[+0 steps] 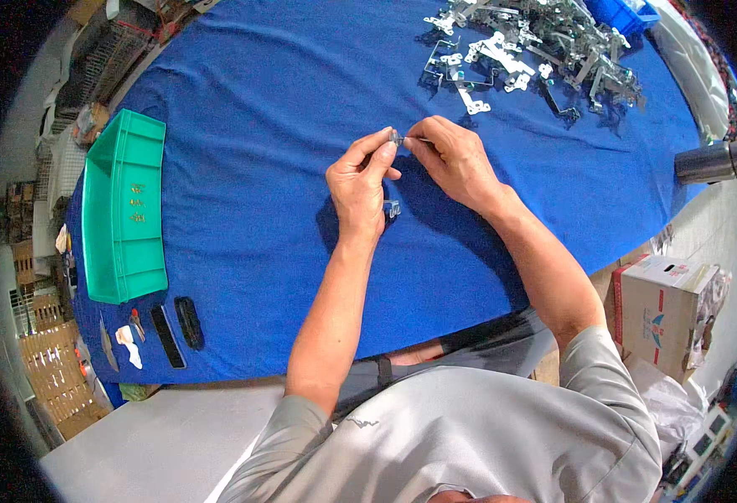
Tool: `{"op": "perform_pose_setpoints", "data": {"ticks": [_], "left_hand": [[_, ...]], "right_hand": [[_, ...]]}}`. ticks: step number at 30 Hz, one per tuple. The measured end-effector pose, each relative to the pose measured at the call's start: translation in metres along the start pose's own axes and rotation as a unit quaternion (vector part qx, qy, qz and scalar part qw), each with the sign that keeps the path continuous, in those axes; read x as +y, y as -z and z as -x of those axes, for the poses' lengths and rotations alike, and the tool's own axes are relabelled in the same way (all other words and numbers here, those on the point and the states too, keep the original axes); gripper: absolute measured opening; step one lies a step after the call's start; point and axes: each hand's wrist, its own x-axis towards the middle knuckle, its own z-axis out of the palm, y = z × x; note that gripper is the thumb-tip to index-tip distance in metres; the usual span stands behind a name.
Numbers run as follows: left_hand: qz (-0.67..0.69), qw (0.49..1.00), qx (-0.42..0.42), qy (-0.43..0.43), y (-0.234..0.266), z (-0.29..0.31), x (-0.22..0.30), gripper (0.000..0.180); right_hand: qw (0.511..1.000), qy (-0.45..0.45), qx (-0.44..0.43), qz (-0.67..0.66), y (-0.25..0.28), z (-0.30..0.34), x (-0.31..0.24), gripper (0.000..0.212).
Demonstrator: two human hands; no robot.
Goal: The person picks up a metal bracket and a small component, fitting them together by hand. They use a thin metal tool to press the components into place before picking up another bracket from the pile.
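My left hand is closed, with a small shiny metal part pinched between thumb and fingertips. Beside its wrist shows another bit of clear or shiny metal; whether it belongs to the same part, I cannot tell. My right hand comes in from the right, its thumb and forefinger pressed together right at the metal part. What those fingertips grip is too small to make out. A heap of silvery metal brackets and bent wire pieces lies on the blue cloth beyond my right hand.
To the left stands a green bin with a few small brass-coloured pieces inside. A phone, a black case and small tools lie near it. At far right are a dark cylinder, a blue basket and a cardboard box.
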Motion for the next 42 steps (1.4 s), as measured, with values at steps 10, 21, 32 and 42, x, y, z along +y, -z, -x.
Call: {"op": "perform_pose_setpoints", "data": {"ticks": [10, 21, 32, 42], "left_hand": [[-0.007, 1.0, 0.0, -0.004, 0.0, 0.003, -0.001, 0.021], [-0.007, 1.0, 0.002, -0.004, 0.0, 0.001, 0.0, 0.021], [-0.007, 1.0, 0.003, -0.007, 0.001, 0.001, -0.002, 0.021], [-0.015, 1.0, 0.012, 0.0, -0.001, 0.001, 0.001, 0.021]], "right_hand": [[1.0, 0.004, 0.003, 0.019, 0.001, -0.001, -0.004, 0.014], [0.999, -0.015, 0.018, 0.034, 0.001, -0.002, -0.005, 0.017], [0.998, -0.021, -0.003, 0.059, 0.002, 0.0, -0.003, 0.017], [0.999, -0.021, 0.01, 0.026, 0.003, -0.001, -0.005, 0.014]]}}
